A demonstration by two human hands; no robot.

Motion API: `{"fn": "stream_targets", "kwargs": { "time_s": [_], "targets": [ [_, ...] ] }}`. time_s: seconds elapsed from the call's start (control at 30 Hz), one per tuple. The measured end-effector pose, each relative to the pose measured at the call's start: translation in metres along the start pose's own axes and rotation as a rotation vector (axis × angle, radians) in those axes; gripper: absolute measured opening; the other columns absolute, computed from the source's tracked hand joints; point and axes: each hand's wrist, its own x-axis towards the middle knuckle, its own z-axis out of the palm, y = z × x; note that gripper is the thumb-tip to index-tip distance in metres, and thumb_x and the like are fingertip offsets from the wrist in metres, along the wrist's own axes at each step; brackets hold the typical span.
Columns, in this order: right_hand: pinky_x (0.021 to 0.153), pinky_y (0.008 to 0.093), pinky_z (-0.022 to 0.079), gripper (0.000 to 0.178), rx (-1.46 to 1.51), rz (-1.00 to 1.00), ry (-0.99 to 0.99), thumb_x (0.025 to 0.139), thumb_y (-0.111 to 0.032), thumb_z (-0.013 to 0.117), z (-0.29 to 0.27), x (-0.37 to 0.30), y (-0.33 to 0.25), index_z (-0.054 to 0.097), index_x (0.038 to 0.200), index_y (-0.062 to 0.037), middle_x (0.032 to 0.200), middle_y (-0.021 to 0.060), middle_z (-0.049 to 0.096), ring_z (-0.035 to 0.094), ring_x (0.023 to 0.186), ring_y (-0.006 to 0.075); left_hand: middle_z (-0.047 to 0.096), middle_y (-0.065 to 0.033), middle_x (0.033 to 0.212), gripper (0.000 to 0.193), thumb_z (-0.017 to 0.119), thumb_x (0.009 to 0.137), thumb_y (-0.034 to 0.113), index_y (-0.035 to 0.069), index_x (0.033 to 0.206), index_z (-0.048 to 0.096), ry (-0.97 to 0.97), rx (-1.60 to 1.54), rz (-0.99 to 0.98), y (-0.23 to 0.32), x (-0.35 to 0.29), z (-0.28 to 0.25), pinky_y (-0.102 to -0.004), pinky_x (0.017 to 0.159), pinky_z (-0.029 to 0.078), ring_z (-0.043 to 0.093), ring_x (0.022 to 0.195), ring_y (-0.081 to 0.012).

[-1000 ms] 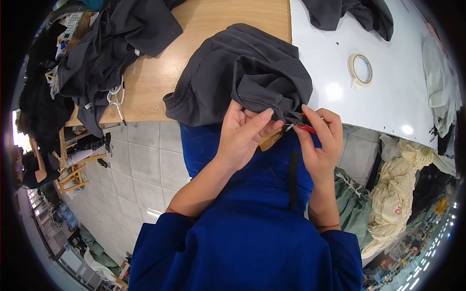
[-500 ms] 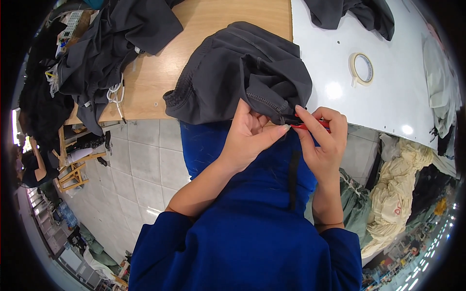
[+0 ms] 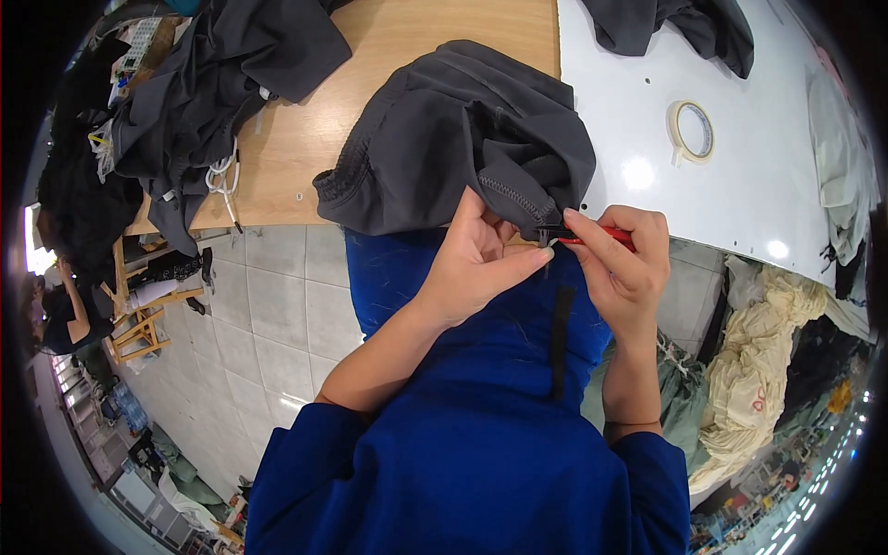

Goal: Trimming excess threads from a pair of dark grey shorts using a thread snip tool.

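Note:
A dark grey garment (image 3: 444, 139) with a gathered elastic band along its left side lies bunched at the table's near edge. My left hand (image 3: 472, 264) is closed on its lower seam end, thumb and fingers pinching the cloth beside a line of overlock stitching. In my right hand (image 3: 624, 264) are red-handled thread snips (image 3: 617, 238), their dark tips pointing left at the seam end. Those tips meet the cloth and loose thread just above my left thumb. My right fingers hide part of the handles.
More dark grey garments (image 3: 231, 65) with a white cord (image 3: 222, 176) lie on the wooden tabletop (image 3: 407, 28) at left. A roll of masking tape (image 3: 692, 132) rests on the white tabletop (image 3: 629, 102). Cream cloth bundles (image 3: 754, 388) stand at lower right. Another person (image 3: 69, 310) is at far left.
The snips' red handles have drawn closer together at the seam end, and my right hand has shifted slightly right. My left hand keeps its hold on the garment.

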Motion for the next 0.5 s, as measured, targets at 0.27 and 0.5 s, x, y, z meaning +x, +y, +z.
{"fn": "stream_targets", "kwargs": {
  "time_s": [0.27,0.5],
  "targets": [
    [0.06,0.0267,0.036,0.039,0.011,-0.019,-0.006,0.059,-0.007,0.073,0.0001,0.0004,0.0008,0.071,0.096,-0.0193,0.076,0.0001,0.053,0.045,0.067,0.0163,0.04,-0.0116,0.126,0.07,0.06,0.075,-0.012,0.006,0.133,0.023,-0.007,0.007,-0.008,-0.0007,-0.0003,-0.001,-0.0298,0.099,0.038,0.04,0.122,-0.0184],
    [0.06,0.0274,0.035,0.041,0.036,0.024,0.012,0.057,-0.006,0.074,0.001,-0.0036,0.0023,0.071,0.097,-0.0172,0.078,0.0011,0.053,0.044,0.066,0.0165,0.039,-0.0125,0.129,0.074,0.061,0.073,-0.012,0.006,0.134,0.023,-0.023,-0.016,-0.002,0.0002,0.0008,-0.003,-0.0318,0.101,0.035,0.038,0.124,-0.0208]
  ]
}}
